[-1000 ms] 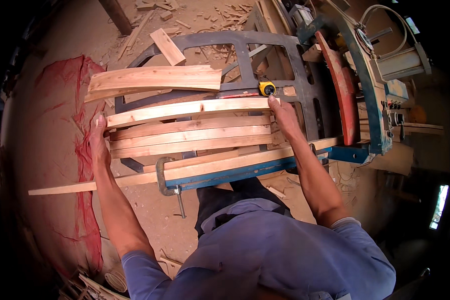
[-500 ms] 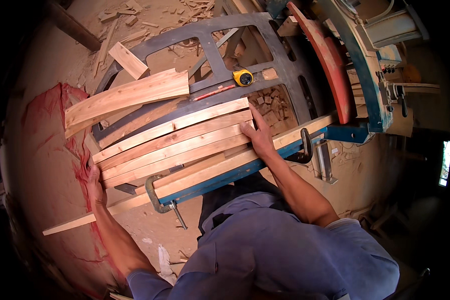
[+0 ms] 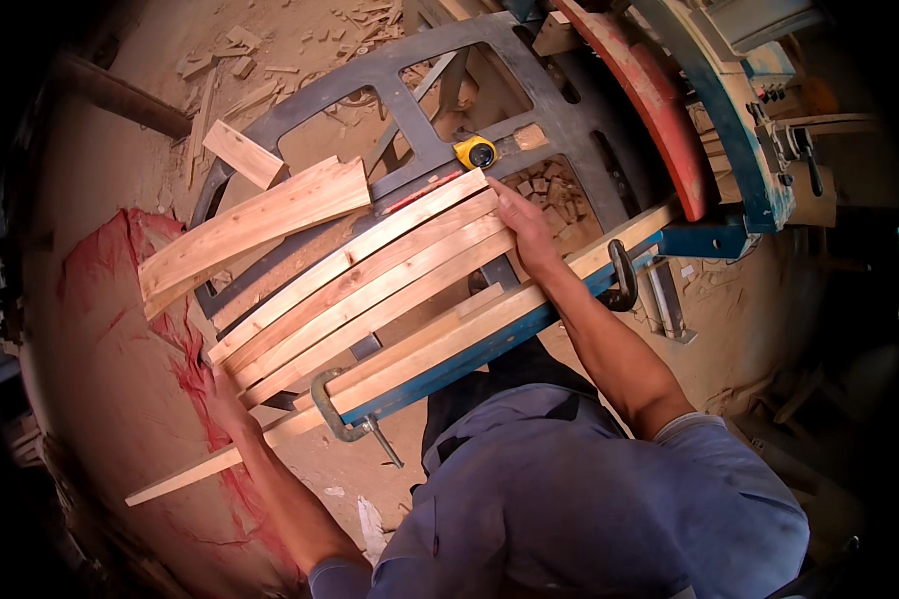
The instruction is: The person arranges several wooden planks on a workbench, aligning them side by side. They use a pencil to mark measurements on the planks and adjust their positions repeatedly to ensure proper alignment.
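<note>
Several curved pale wooden strips (image 3: pixel 355 285) lie side by side as a bundle over the grey machine table, bowed toward the far side. At their lower left ends my left hand (image 3: pixel 232 404) presses in, its fingers partly hidden behind the wood. My right hand (image 3: pixel 529 232) is closed on the opposite ends, with the thumb on the end faces. Beyond the bundle rest a wide curved board (image 3: pixel 260 230), a red pencil (image 3: pixel 422 194) and a yellow tape measure (image 3: pixel 475 152).
In front of me a long wooden batten (image 3: pixel 440 344) is fixed along a blue rail (image 3: pixel 449 366) by C-clamps, one (image 3: pixel 330 404) left, another (image 3: pixel 622 278) right. The grey slotted table (image 3: pixel 420 130) has large openings. A blue-and-red machine (image 3: pixel 659 110) stands right. Offcuts (image 3: pixel 242 68) litter the floor.
The bundle's left ends have swung nearer to me and slightly right with my left hand. My right hand has shifted a little at the other ends. The whole view has also turned slightly.
</note>
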Tool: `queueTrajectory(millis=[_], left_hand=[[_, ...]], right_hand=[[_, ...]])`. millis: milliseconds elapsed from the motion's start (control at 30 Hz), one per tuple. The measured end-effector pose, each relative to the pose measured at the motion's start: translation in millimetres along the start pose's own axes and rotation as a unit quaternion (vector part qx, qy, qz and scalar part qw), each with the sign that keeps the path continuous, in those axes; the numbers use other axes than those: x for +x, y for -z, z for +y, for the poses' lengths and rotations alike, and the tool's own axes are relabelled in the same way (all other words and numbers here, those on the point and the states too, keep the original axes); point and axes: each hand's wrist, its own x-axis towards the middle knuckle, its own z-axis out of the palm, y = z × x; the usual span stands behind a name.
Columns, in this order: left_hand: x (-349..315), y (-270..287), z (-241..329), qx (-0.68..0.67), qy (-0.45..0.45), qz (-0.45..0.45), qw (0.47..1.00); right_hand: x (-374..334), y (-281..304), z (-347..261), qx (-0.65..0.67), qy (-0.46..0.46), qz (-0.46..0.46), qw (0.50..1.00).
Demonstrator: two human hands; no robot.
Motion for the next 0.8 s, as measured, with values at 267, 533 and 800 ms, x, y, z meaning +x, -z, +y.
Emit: queueTrajectory(millis=[267,533,800], left_hand=[[-138.2,-172.2,136.8,0.412,-0.411,-0.332,0.743],[-138.3,-213.9,142.4,0.462,-0.46,-0.337,0.679],[-136.3,-220.5,145.7,0.436,-0.478,-0.336,0.684]], right_hand=[[-5.8,13.9,-9.6,-0.055,0.028,-0.126,0.99],[-10.1,20.4,-16.1,-0.136,0.044,-0.166,0.976],[13.3,38.8,15.1,0.421,-0.135,0.134,0.887]])
